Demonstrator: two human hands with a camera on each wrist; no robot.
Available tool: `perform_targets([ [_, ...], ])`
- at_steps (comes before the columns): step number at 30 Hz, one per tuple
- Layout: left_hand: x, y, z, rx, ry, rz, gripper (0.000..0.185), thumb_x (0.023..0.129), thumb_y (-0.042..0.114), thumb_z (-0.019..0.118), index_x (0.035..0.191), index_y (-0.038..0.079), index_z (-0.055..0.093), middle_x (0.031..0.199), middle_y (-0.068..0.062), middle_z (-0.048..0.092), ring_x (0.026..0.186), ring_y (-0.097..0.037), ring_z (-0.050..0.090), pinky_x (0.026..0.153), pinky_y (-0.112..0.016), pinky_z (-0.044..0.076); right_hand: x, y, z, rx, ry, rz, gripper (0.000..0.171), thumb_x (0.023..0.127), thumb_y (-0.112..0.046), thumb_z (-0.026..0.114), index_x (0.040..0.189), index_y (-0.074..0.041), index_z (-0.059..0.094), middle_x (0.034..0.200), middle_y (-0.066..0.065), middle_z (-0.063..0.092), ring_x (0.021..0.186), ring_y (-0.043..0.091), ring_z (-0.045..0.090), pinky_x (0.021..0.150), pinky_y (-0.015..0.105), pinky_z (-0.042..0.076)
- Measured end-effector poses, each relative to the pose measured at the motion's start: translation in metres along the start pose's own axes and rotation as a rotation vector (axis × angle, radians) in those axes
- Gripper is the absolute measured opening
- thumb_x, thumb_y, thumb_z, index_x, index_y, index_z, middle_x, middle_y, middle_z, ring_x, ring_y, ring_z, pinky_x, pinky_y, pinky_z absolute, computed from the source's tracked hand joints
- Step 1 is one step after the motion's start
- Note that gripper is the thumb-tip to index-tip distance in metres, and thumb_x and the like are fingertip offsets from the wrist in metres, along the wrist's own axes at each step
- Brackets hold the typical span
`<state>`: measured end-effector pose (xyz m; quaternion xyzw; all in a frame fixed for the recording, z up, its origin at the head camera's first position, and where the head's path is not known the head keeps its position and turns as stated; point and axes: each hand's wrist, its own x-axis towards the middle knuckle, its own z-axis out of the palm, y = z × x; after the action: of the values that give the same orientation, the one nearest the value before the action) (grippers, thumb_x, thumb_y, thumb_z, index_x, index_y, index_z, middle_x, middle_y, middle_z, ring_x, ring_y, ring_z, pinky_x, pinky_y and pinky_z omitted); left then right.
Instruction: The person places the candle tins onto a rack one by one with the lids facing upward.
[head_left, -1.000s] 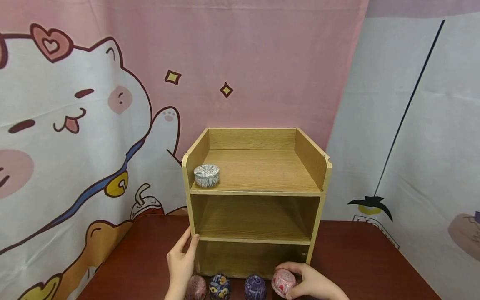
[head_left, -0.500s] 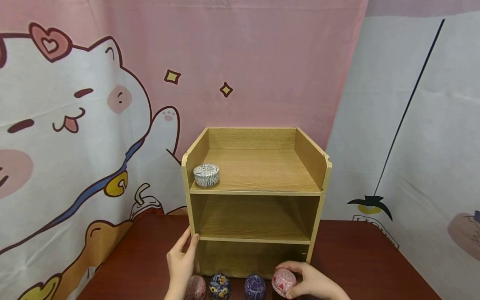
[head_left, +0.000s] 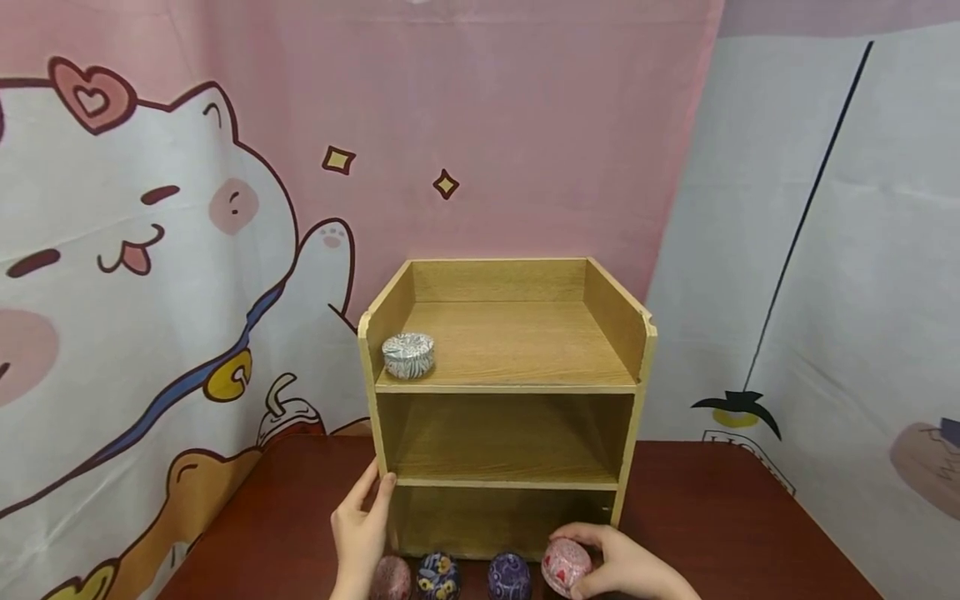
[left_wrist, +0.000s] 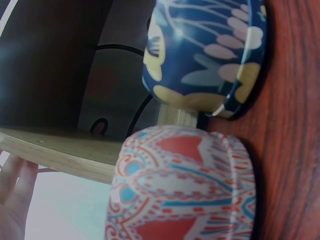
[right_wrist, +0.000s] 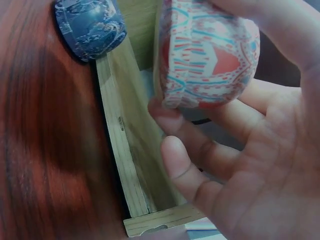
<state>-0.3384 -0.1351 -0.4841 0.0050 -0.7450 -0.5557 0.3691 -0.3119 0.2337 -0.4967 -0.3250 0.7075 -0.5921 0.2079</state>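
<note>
My right hand [head_left: 611,562] grips a small round tin [head_left: 566,567] with a pink, red and blue pattern, fingers and thumb around its sides. In the right wrist view this patterned tin [right_wrist: 212,60] is tilted, in front of the wooden shelf unit. My left hand [head_left: 360,525] touches the shelf unit's left side panel [head_left: 372,417], thumb at the front edge and fingers along the outer side. Beside that hand stand a second pink-red tin [left_wrist: 185,185] and a navy flowered tin [left_wrist: 205,55]. A purple swirled tin [head_left: 509,577] stands between them and my right hand.
The wooden shelf unit [head_left: 502,389] has three levels and stands on a dark red table [head_left: 697,517]. A black-and-white patterned tin [head_left: 408,357] sits at the top level's left front. Behind hangs a printed cartoon curtain [head_left: 525,125].
The head view has shifted slightly. Both hands keep their places, the right still holding the pink-red tin and the left still at the shelf's side panel.
</note>
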Motion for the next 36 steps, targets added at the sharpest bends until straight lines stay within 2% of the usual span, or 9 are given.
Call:
perform_targets([
  [3, 0.0, 0.001, 0.0, 0.001, -0.005, -0.011, 0.038, 0.089, 0.023, 0.074, 0.123, 0.008, 0.069, 0.109, -0.02, 0.068, 0.032, 0.0, 0.032, 0.038, -0.021, 0.037, -0.001, -0.001, -0.001, -0.054, 0.015, 0.003, 0.06, 0.082, -0.006, 0.071, 0.132, 0.016, 0.045, 0.117, 0.003, 0.064, 0.097, 0.013, 0.062, 0.078, 0.027, 0.052],
  [8, 0.0, 0.002, -0.002, -0.011, -0.008, -0.016, 0.038, 0.089, 0.024, 0.073, 0.123, 0.009, 0.069, 0.109, -0.019, 0.068, 0.034, 0.001, 0.037, 0.041, -0.02, 0.039, 0.0, -0.004, 0.0, -0.093, 0.041, 0.006, 0.06, 0.081, -0.008, 0.073, 0.131, 0.014, 0.048, 0.116, 0.002, 0.065, 0.096, 0.012, 0.062, 0.078, 0.026, 0.052],
  [17, -0.003, -0.001, -0.003, 0.006, 0.002, -0.052, 0.037, 0.087, 0.026, 0.075, 0.122, 0.013, 0.07, 0.104, -0.017, 0.07, 0.032, -0.004, 0.04, 0.039, -0.021, 0.04, -0.001, -0.014, 0.006, -0.093, 0.009, -0.033, 0.052, 0.086, -0.01, 0.072, 0.128, 0.012, 0.05, 0.114, 0.003, 0.064, 0.097, 0.012, 0.062, 0.08, 0.027, 0.052],
  [21, -0.001, 0.0, 0.0, 0.001, -0.001, -0.063, 0.038, 0.087, 0.028, 0.075, 0.122, 0.014, 0.07, 0.103, -0.017, 0.07, 0.033, -0.008, 0.044, 0.038, -0.022, 0.041, -0.001, -0.02, 0.003, -0.16, 0.009, -0.063, 0.05, 0.085, -0.009, 0.073, 0.126, 0.011, 0.052, 0.113, 0.001, 0.064, 0.097, 0.01, 0.062, 0.08, 0.026, 0.052],
  [26, -0.001, 0.0, -0.001, -0.019, -0.008, -0.072, 0.038, 0.088, 0.027, 0.074, 0.122, 0.012, 0.07, 0.107, -0.017, 0.069, 0.04, -0.014, 0.056, 0.044, -0.02, 0.046, -0.002, -0.026, 0.001, -0.198, 0.007, -0.064, 0.049, 0.084, -0.008, 0.073, 0.127, 0.006, 0.054, 0.114, -0.001, 0.064, 0.096, 0.009, 0.061, 0.079, 0.027, 0.053],
  [27, -0.001, 0.0, -0.001, -0.019, -0.009, -0.07, 0.038, 0.088, 0.027, 0.074, 0.122, 0.013, 0.07, 0.109, -0.016, 0.069, 0.045, -0.013, 0.059, 0.047, -0.019, 0.047, -0.002, -0.028, 0.001, -0.196, 0.011, -0.06, 0.049, 0.083, -0.008, 0.073, 0.127, 0.004, 0.055, 0.114, -0.001, 0.064, 0.096, 0.009, 0.061, 0.079, 0.027, 0.053],
  [29, 0.001, 0.001, -0.001, -0.012, -0.011, -0.065, 0.038, 0.088, 0.028, 0.074, 0.122, 0.012, 0.07, 0.108, -0.015, 0.069, 0.045, -0.01, 0.058, 0.047, -0.018, 0.046, -0.002, -0.032, -0.001, -0.206, 0.023, -0.061, 0.05, 0.082, -0.008, 0.074, 0.128, 0.001, 0.055, 0.114, 0.0, 0.065, 0.095, 0.009, 0.061, 0.078, 0.027, 0.053],
  [34, 0.0, 0.002, 0.0, 0.035, 0.015, -0.046, 0.035, 0.088, 0.025, 0.074, 0.121, 0.014, 0.071, 0.096, -0.01, 0.073, 0.058, -0.001, 0.061, 0.053, -0.013, 0.046, -0.002, -0.042, 0.0, -0.192, 0.008, -0.037, 0.049, 0.084, -0.011, 0.074, 0.129, -0.002, 0.057, 0.113, 0.001, 0.065, 0.096, 0.012, 0.063, 0.079, 0.028, 0.053],
  [36, 0.0, 0.001, 0.001, 0.039, 0.02, -0.036, 0.035, 0.088, 0.025, 0.075, 0.121, 0.015, 0.071, 0.095, -0.008, 0.074, 0.069, 0.001, 0.064, 0.059, -0.011, 0.046, -0.002, -0.046, -0.001, -0.206, 0.0, -0.041, 0.048, 0.085, -0.011, 0.074, 0.128, -0.003, 0.057, 0.113, 0.0, 0.065, 0.096, 0.011, 0.062, 0.079, 0.028, 0.053],
])
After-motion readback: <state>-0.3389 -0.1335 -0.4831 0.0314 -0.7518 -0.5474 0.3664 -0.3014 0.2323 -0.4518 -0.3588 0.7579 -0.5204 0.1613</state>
